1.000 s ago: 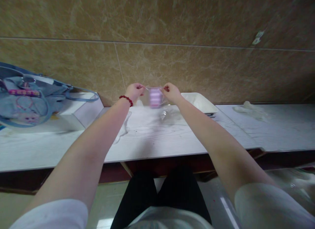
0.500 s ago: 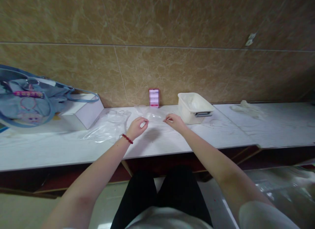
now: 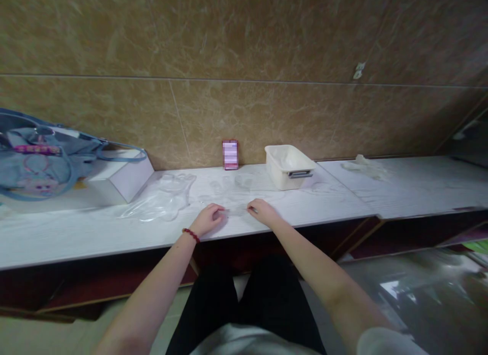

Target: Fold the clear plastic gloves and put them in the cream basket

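A thin, see-through plastic piece (image 3: 232, 184) lies spread on the white counter in front of me; its exact kind is hard to make out. My left hand (image 3: 208, 219) pinches the near left end of it, thumb and fingertips together, a red bead bracelet (image 3: 191, 235) on the wrist. Opposite, my right hand (image 3: 263, 212) grips the near right end between thumb and fingers. Both hands are low over the counter near its front edge. To their left rests a crumpled heap of clear plastic (image 3: 163, 197).
A phone (image 3: 230, 155) leans upright against the tiled wall. Right of it stands a cream plastic bin (image 3: 280, 174) with a grey handle. A blue bag (image 3: 46, 161) and a white box (image 3: 122, 179) occupy the left. Pale crumpled material (image 3: 364, 167) lies far right.
Both hands have come toward me, from near the phone to the counter's front edge, and the clear plastic now lies flatter. The view has shifted slightly to the right.
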The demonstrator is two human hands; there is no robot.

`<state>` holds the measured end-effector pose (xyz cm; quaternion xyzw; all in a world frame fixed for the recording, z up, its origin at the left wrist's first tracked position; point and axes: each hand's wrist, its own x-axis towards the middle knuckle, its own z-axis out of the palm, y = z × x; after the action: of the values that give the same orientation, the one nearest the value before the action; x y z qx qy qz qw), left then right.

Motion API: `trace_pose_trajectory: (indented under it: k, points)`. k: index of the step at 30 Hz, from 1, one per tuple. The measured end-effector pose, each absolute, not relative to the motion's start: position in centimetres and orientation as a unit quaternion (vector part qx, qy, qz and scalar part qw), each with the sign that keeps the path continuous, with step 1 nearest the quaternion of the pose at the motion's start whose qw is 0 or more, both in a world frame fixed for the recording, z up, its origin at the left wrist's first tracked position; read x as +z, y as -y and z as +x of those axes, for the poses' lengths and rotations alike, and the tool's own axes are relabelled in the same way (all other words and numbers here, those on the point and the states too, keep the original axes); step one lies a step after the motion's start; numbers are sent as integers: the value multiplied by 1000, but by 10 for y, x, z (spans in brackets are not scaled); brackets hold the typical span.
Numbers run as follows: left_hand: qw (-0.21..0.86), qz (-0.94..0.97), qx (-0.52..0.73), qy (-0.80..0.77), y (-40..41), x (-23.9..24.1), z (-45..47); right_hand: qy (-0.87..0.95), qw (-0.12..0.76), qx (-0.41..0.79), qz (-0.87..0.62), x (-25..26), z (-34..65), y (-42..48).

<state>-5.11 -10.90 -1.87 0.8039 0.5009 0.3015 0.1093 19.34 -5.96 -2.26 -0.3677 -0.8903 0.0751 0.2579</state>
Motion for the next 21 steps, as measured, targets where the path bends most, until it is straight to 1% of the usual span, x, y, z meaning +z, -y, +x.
trace_pose_trajectory:
  k: [5,9,12,16,18,21]
  points:
    - [136,798,319,-492,108,-20,-55,884,270,62,-377,-21,193,64]
    - [187,780,349,-485,110,-18,-56,882,290,62,-366,-21,193,65]
    - [240,719,416,-502,110,-19,-57,884,305,67,-349,-20,194,66]
    - [308,556,555,-537,102,-22,-57,883,314,70,-342,-19,194,68]
    - [310,491,593,-558,93,-22,-56,883,311,70,-343,-19,194,68]
    - [257,464,581,-618,78,-20,-56,884,308,70,-344,-17,194,72]
